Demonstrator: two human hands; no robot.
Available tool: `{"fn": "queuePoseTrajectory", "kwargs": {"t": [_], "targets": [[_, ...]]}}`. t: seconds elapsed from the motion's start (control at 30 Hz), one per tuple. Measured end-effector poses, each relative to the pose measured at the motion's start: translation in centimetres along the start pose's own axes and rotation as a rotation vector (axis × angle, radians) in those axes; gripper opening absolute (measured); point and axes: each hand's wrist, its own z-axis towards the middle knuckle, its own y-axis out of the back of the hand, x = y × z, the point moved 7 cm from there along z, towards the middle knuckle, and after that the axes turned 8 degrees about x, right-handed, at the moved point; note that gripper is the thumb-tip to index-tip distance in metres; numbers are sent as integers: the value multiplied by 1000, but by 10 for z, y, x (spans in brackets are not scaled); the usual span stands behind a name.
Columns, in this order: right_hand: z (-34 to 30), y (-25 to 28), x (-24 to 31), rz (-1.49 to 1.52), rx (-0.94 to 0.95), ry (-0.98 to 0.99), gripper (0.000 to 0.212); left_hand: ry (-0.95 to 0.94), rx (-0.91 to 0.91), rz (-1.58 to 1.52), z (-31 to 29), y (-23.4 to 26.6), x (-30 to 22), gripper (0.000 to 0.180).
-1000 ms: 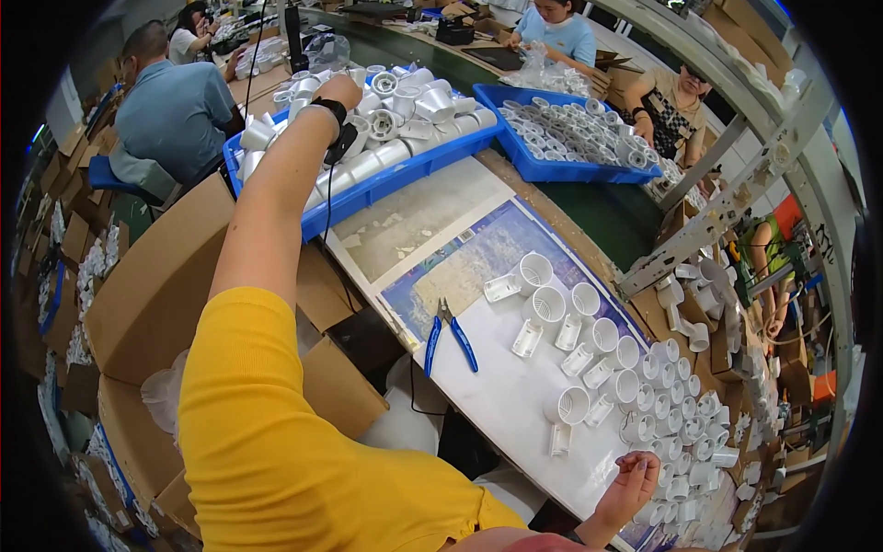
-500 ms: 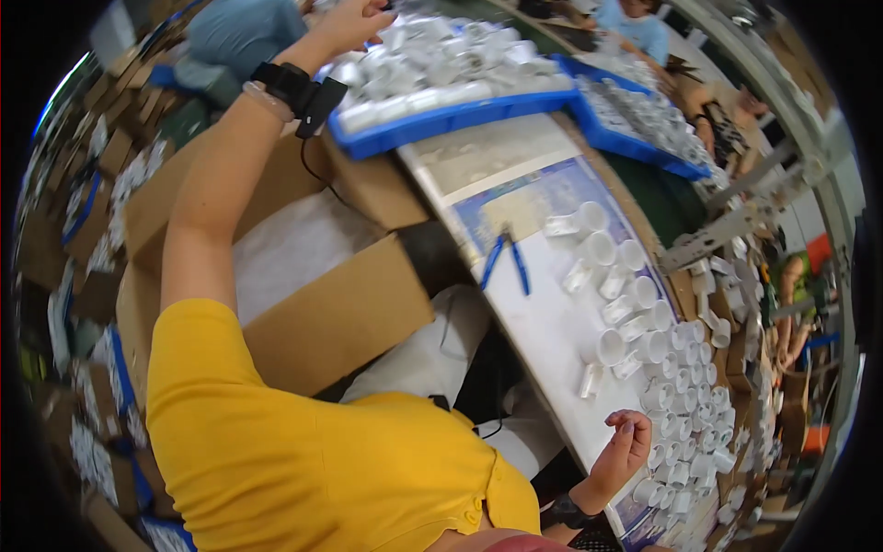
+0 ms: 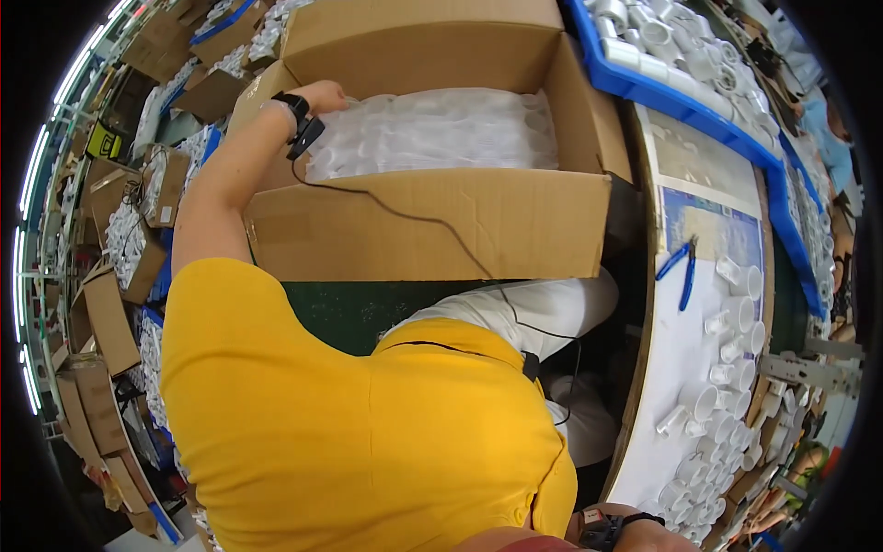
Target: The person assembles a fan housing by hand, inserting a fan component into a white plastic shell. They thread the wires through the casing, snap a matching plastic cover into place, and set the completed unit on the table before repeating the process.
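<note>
1. Carton (image 3: 432, 225) seems part filled, a white layer (image 3: 441, 133) inside; cups (image 3: 699, 400) on the desk (image 3: 644, 396) and in the tray (image 3: 635, 85) are left outside
2. Left hand (image 3: 322, 95), fingers curled, at the layer's left end; cannot tell if holding
3. Right hand (image 3: 658, 536) near the cups, partly cut off; grip unclear

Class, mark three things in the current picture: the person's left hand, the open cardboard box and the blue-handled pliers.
Left hand (image 3: 324, 96): head view, on the back of the hand.
Open cardboard box (image 3: 395, 247): head view, on its side nearest the person.
Blue-handled pliers (image 3: 688, 280): head view, on the right handle.
</note>
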Motion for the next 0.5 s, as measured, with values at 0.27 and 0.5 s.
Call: {"fn": "queuePoseTrajectory", "kwargs": {"t": [0.27, 0.5], "targets": [[29, -70, -11, -37, 206, 25, 48, -200, -48, 89, 67, -67, 15, 75], [37, -101, -13, -20, 228, 60, 47, -339, 128, 462, 92, -132, -62, 55]]}}
